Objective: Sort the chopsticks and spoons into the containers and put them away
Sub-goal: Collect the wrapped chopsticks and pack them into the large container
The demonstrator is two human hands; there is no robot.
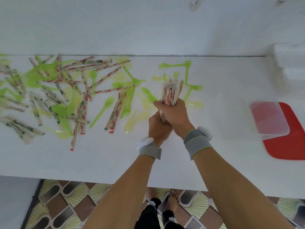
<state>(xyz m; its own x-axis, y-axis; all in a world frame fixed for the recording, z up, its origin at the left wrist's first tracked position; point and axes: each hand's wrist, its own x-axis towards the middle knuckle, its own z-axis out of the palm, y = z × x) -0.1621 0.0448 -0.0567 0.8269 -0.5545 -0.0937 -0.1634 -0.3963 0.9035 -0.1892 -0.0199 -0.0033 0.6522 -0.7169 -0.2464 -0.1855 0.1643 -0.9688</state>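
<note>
Wooden chopsticks in red-printed wrappers stand gathered in an upright bundle [171,96] near the middle of the white table [115,159], gripped by both hands. The right hand [173,113] wraps its curled fingers around the middle of the bundle, and the left hand [157,128] closes around the lower end just beneath it, the 2 hands touching. Each wrist wears a grey strap with a small white device. Behind and beside the bundle lie several green spoons [187,75] and paler yellow spoons [195,104], some partly hidden by the bundle and hands. To the left, a wide scatter of loose chopsticks [82,109], some with red print and some with green, lies mixed with more green and yellow spoons, crossing and overlapping one another. Well to the right, a clear container [269,119] rests tilted on a red lid [290,144] near the table's right edge, and a blurred white container [290,63] stands farther back by the wall. The wall [132,25] behind is plain white. Below the table's near edge, a patterned tile floor [74,204] in brown and cream shows, with the person's bare feet on it.
</note>
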